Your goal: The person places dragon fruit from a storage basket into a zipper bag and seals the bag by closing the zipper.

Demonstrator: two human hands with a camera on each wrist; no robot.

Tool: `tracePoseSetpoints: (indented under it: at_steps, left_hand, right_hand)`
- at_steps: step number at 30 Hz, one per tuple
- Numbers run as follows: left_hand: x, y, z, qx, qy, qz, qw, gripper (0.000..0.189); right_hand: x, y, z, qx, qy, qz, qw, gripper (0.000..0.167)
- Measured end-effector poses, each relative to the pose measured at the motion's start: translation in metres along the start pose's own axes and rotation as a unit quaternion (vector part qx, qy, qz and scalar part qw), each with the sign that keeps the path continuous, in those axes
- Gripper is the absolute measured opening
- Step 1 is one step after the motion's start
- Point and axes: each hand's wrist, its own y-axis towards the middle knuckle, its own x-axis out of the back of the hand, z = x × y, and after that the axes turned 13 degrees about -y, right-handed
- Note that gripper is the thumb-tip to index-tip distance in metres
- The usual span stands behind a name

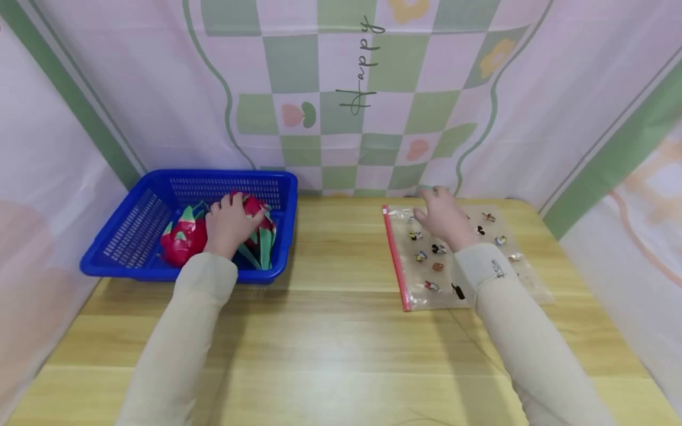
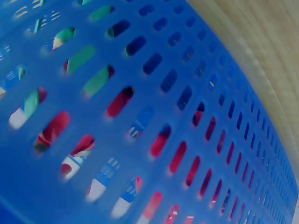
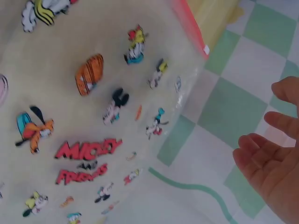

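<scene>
My left hand point(image 1: 229, 225) is inside a blue basket point(image 1: 128, 271), over the red dragon fruit point(image 1: 256, 207) with green leaf tips on the right. The thumb lies across that fruit; whether the fingertips curl round it is hidden. Another dragon fruit point(image 1: 183, 239) lies to the hand's left. Only the slotted basket wall point(image 2: 154, 102) fills the left wrist view, with red and green showing through. My right hand point(image 1: 444, 219) hovers over the upper part of a clear zip bag point(image 1: 421, 296) printed with cartoon figures. Its fingers point(image 3: 266, 154) are spread and loosely bent, holding nothing.
Both containers rest on a light wooden table point(image 1: 330, 331), the basket at the left and the flat bag at the right. The bag's red zip strip point(image 1: 395, 254) faces left. A checkered curtain point(image 1: 346, 118) hangs right behind the table.
</scene>
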Motion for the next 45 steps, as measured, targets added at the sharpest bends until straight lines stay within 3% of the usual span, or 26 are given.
tracePoseSetpoints:
  at_steps: [4,14,23,32,38,45]
  left_hand:
    - [-0.006,0.002,0.004,-0.002,0.001,-0.006,1.0,0.078]
    - [-0.018,0.003,0.004,0.039,-0.048,0.004,0.9981,0.091]
    - [-0.017,0.0,0.0,0.054,-0.08,0.01,0.9953,0.091]
    - [-0.02,0.005,0.002,0.064,-0.077,0.018,0.9948,0.093]
    - [-0.022,0.005,0.006,0.079,-0.085,0.022,0.993,0.093]
    - [-0.022,0.002,0.006,0.085,-0.097,0.02,0.9914,0.093]
  right_hand:
    - [-0.012,-0.005,0.003,-0.007,0.021,0.032,0.9993,0.057]
    - [-0.054,-0.014,0.013,-0.03,0.041,0.082,0.9953,0.067]
    - [-0.06,-0.024,0.018,-0.043,0.005,0.149,0.9878,0.086]
    - [-0.065,-0.024,0.017,-0.034,0.009,0.167,0.9854,0.09]
    - [-0.063,-0.024,0.017,-0.026,0.003,0.175,0.9842,0.078]
    - [-0.068,-0.023,0.016,-0.017,0.052,0.169,0.9841,0.037]
